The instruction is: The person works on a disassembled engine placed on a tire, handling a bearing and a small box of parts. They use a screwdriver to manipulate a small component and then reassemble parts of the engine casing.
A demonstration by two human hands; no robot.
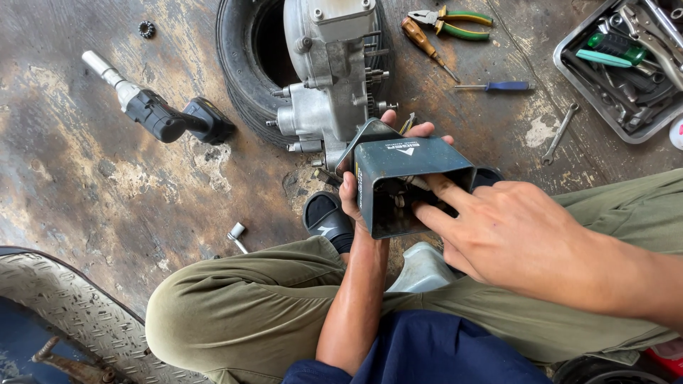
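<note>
Stained concrete floor, left hand holding dark box, right hand fingers inside

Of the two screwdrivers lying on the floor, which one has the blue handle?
The blue-handled screwdriver is the slimmer one lying nearly level, closer to the metal tool tray. The other screwdriver, angled beside the green pliers, has a brown-orange handle.

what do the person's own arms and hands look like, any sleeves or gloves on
Both hands are bare, with no gloves. The left hand and its forearm are uncovered right up to the elbow, and the arm looks slightly shiny. The right hand and its forearm are also uncovered as far as the picture edge. No watch, rings or bands show on either. Dark blue cloth sits near the left elbow.
</note>
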